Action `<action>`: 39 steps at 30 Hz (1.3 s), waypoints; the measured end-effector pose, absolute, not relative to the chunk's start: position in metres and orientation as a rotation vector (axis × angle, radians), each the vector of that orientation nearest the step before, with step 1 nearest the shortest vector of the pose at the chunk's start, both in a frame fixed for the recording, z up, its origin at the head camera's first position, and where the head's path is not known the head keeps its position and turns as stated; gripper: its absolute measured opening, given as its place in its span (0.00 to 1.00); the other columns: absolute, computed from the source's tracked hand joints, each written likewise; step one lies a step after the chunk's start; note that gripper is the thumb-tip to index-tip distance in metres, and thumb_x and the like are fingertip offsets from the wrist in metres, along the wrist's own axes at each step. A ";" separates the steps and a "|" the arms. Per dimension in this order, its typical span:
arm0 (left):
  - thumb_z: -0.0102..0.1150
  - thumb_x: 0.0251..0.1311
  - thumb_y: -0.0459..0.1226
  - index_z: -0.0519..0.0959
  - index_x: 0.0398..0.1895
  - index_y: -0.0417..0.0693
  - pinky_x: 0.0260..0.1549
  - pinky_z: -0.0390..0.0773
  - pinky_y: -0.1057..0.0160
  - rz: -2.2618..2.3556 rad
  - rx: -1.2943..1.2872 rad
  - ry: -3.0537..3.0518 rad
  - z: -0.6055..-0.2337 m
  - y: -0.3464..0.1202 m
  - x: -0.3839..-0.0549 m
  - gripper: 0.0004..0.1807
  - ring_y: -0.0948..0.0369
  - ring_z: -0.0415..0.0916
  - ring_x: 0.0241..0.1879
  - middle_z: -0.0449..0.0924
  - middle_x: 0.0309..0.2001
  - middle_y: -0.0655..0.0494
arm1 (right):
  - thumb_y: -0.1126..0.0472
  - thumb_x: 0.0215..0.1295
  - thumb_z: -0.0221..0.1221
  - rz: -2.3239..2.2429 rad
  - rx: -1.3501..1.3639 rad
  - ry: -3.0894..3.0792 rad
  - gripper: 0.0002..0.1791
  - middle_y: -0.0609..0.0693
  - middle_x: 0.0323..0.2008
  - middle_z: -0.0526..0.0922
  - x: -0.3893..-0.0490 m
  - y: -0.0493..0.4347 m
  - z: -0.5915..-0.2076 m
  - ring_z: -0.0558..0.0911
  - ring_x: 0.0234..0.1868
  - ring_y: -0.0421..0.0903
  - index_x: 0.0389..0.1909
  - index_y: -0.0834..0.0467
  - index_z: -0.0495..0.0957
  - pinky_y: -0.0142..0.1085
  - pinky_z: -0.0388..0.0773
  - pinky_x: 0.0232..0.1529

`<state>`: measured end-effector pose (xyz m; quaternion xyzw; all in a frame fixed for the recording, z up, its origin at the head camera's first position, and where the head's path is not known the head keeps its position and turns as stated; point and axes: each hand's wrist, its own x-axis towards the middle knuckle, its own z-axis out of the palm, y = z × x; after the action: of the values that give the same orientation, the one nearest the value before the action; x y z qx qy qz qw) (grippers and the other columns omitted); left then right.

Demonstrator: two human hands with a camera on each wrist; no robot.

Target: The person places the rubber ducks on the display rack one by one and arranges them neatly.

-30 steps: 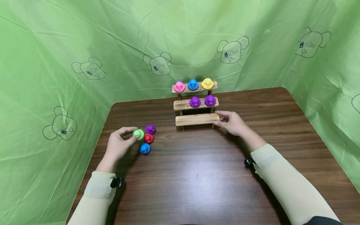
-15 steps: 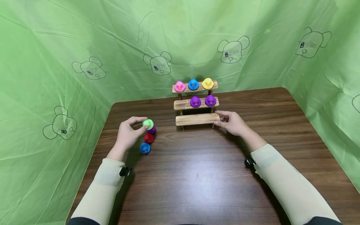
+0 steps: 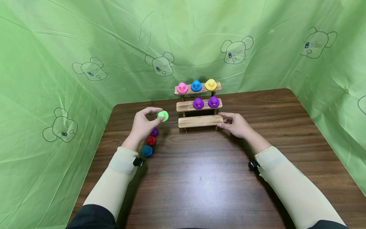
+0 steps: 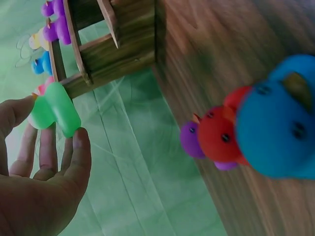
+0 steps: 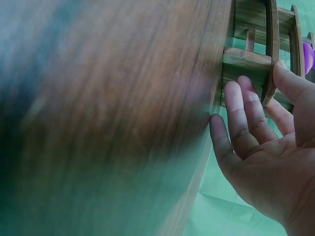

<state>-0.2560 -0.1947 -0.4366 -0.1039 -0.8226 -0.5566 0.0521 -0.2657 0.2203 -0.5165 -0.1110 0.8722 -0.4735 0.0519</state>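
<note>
Above the worktop, near the wooden stand, the left hand pinches the green duck; the right hand holds the stand's right end. Carrying seems in progress; the next move probably needs careful aim.

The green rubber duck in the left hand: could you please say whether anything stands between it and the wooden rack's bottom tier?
Nothing visible stands between the green rubber duck and the bottom tier; the right hand holds that tier's right end.

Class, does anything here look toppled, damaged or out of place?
Nothing looks toppled or damaged, but the wooden rack has a lopsided middle row: two purple ducks sit toward the right, leaving the left end bare.
</note>
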 end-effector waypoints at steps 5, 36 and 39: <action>0.77 0.60 0.34 0.87 0.54 0.46 0.48 0.85 0.66 -1.718 -0.342 -2.507 -0.431 -0.179 -0.265 0.18 0.51 0.84 0.52 0.87 0.53 0.49 | 0.54 0.67 0.72 -1.435 -0.343 2.662 0.32 0.58 0.43 0.87 -0.266 0.221 -0.518 0.84 0.40 0.52 0.70 0.56 0.77 0.39 0.84 0.39; 0.73 0.59 0.30 0.89 0.52 0.46 0.61 0.75 0.60 -1.452 -0.507 -2.533 -0.440 -0.113 -0.310 0.16 0.60 0.79 0.57 0.87 0.51 0.55 | 0.55 0.68 0.72 -1.419 -0.326 2.664 0.33 0.60 0.44 0.86 -0.264 0.220 -0.515 0.84 0.41 0.53 0.71 0.58 0.76 0.40 0.83 0.43; 0.72 0.60 0.29 0.89 0.52 0.45 0.53 0.79 0.60 -1.467 -0.509 -2.535 -0.441 -0.110 -0.310 0.16 0.58 0.80 0.52 0.87 0.51 0.54 | 0.55 0.68 0.72 -1.430 -0.319 2.655 0.33 0.60 0.44 0.85 -0.264 0.220 -0.514 0.84 0.41 0.53 0.71 0.58 0.76 0.40 0.84 0.43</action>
<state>-0.3102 -0.1103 -0.4405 -0.1707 -0.8498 -0.4916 0.0843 -0.2637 0.2195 -0.5144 -0.1050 0.8743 -0.4708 0.0547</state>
